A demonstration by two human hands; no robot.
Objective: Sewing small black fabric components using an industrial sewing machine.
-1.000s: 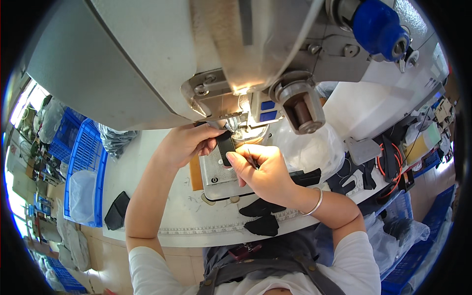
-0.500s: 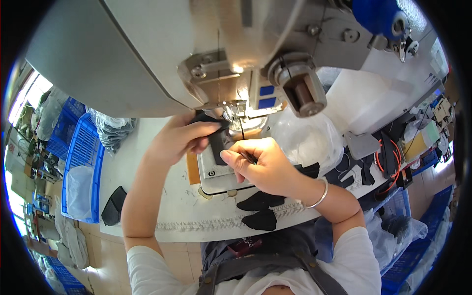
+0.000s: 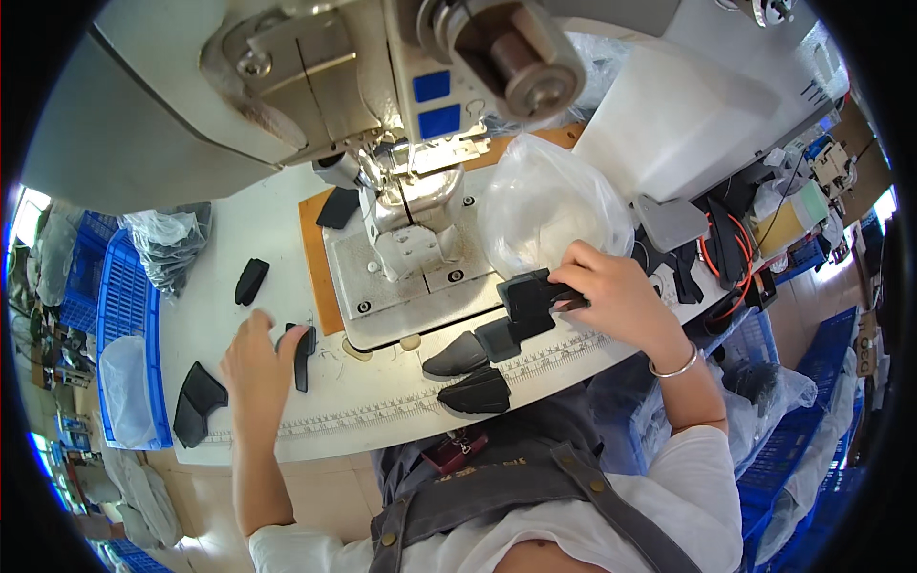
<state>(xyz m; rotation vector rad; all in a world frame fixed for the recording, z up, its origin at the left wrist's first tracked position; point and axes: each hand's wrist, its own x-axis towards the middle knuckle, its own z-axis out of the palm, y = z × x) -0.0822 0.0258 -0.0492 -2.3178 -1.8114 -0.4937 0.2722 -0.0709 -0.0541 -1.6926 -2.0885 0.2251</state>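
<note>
My right hand point(image 3: 616, 294) pinches the edge of a flat black fabric piece point(image 3: 527, 298) right of the sewing machine plate; something small and dark, too hidden to name, shows under its fingers. Below lie more black pieces, a smaller one point(image 3: 498, 338), a curved one point(image 3: 456, 355) and a folded one point(image 3: 475, 391). At the left my left hand point(image 3: 258, 368) is open, thumb beside or touching a narrow black strip point(image 3: 305, 357). Another small black piece point(image 3: 251, 281) lies beyond it, and a larger one point(image 3: 199, 403) to its left. The machine's presser area point(image 3: 406, 205) has no hand at it.
The machine head point(image 3: 181, 95) overhangs the far side. A clear plastic bag point(image 3: 552, 205) sits right of the metal bed plate point(image 3: 382, 310). A ruler strip point(image 3: 382, 409) runs along the table's near edge. A blue crate point(image 3: 107, 320) stands left; orange tubing point(image 3: 731, 250) lies right.
Both hands have come away from the machine's needle area. My left hand went down and left; my right hand moved right, onto a black piece. The view has shifted, showing more of the bed plate.
</note>
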